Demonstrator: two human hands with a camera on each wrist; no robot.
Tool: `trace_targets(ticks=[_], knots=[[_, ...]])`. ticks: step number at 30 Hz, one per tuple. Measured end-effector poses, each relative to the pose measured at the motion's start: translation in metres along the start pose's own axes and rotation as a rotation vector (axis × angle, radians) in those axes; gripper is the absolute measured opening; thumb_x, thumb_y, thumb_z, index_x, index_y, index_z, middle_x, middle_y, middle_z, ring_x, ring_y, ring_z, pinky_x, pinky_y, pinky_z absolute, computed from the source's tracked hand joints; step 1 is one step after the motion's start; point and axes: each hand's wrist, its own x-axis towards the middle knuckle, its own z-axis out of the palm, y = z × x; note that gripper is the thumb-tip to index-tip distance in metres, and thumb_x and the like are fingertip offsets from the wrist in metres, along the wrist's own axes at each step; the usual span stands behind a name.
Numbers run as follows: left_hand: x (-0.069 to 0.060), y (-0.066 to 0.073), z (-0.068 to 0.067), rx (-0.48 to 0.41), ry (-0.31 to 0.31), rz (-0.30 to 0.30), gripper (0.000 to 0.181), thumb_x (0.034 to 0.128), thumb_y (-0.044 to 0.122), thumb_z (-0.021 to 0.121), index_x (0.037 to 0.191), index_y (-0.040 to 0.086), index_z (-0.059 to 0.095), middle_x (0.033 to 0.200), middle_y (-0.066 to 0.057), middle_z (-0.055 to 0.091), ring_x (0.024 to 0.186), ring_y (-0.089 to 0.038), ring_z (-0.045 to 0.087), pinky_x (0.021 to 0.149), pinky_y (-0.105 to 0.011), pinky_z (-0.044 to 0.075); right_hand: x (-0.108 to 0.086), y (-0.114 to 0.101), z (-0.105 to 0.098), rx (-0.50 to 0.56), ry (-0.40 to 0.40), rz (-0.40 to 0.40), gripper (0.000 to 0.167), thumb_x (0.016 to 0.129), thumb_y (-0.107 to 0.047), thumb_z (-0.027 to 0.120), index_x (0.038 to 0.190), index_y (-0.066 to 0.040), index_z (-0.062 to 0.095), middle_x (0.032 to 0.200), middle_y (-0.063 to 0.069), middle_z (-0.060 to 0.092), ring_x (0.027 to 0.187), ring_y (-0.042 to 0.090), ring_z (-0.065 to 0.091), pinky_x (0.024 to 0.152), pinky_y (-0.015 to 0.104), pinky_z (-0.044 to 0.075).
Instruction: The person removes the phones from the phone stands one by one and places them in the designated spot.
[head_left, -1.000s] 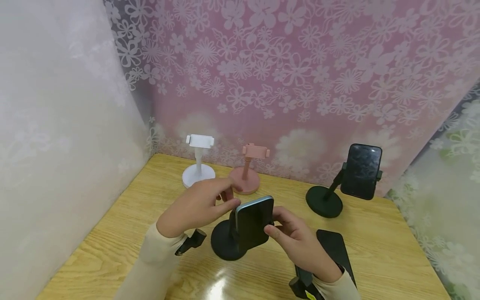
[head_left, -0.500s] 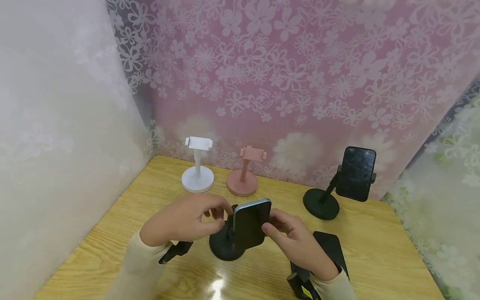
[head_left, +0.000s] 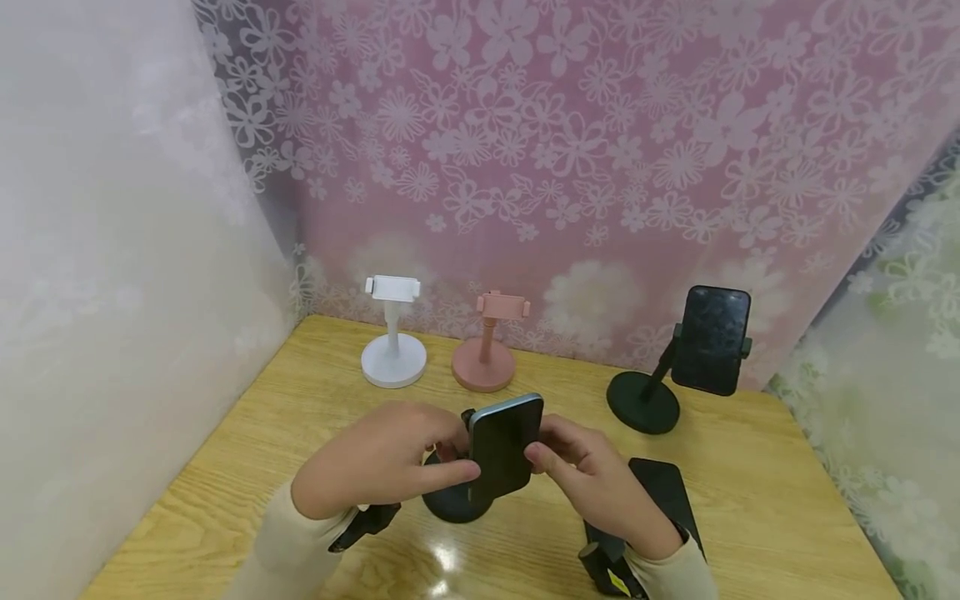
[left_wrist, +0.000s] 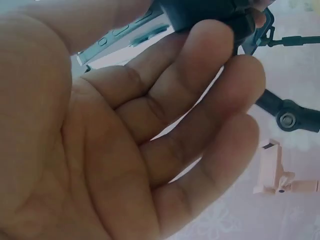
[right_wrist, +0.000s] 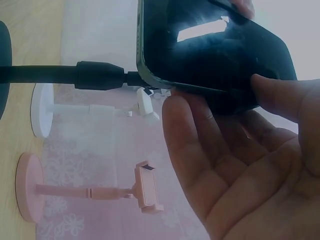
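A smartphone (head_left: 504,442) with a pale blue edge and dark screen stands tilted in a black phone stand (head_left: 459,505) in the head view. My left hand (head_left: 393,457) is at the phone's left side, thumb on its front edge, other fingers behind at the clamp. In the left wrist view the curled fingertips touch the stand's black clamp (left_wrist: 200,12). My right hand (head_left: 588,475) pinches the phone's right side, thumb on the screen side and fingers behind. The right wrist view shows that thumb on the phone (right_wrist: 215,55), with the stand's arm (right_wrist: 100,75) beside it.
A white phone stand (head_left: 393,360) and a pink one (head_left: 483,364) stand at the back of the wooden table (head_left: 300,392). Back right, a dark stand (head_left: 643,403) holds another phone (head_left: 711,340). A flat black slab (head_left: 666,490) lies under my right forearm.
My left hand first drew back from the phone's top left corner, then came in lower, its thumb now on the left edge. My right hand has kept its hold.
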Motion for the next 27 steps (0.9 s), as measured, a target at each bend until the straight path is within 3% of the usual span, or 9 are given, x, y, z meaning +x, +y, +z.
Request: trace_targets(ticks=[6,12,22,27], knots=[[0.002,0.000,0.003,0.029,0.041,0.041,0.021,0.1010,0.036,0.068,0.082,0.029,0.064,0.076,0.021,0.055,0.066,0.000,0.053,0.061,-0.020,0.045,-0.001,0.001,0.000,-0.015,-0.008,0.030,0.018,0.108,-0.018,0.057,0.124,-0.015,0.065,0.107,0.003,0.069,0.096,0.019,0.068,0.084,0.037,0.060],[0.005,-0.001,0.005,0.011,0.062,0.063,0.021,0.0997,0.032,0.069,0.080,0.028,0.062,0.074,0.019,0.052,0.063,-0.001,0.048,0.059,-0.020,0.041,-0.004,0.002,-0.001,0.005,-0.031,0.039,0.018,0.108,-0.018,0.056,0.124,-0.013,0.064,0.106,0.007,0.067,0.092,0.021,0.068,0.081,0.035,0.060],[0.006,0.004,0.008,0.023,0.106,-0.023,0.021,0.0989,0.033,0.068,0.080,0.029,0.061,0.069,0.019,0.052,0.062,-0.001,0.048,0.058,-0.023,0.042,-0.008,0.003,0.009,0.024,0.044,0.044,0.023,0.108,-0.016,0.054,0.128,-0.007,0.063,0.111,0.010,0.069,0.091,0.019,0.071,0.077,0.037,0.061],[0.003,0.005,0.007,0.010,0.119,-0.026,0.022,0.0994,0.031,0.068,0.079,0.028,0.060,0.067,0.018,0.050,0.061,-0.002,0.047,0.057,-0.023,0.041,-0.009,-0.001,0.018,0.011,0.105,0.072,0.022,0.108,-0.019,0.056,0.125,-0.008,0.063,0.111,0.008,0.070,0.090,0.019,0.070,0.077,0.035,0.060]])
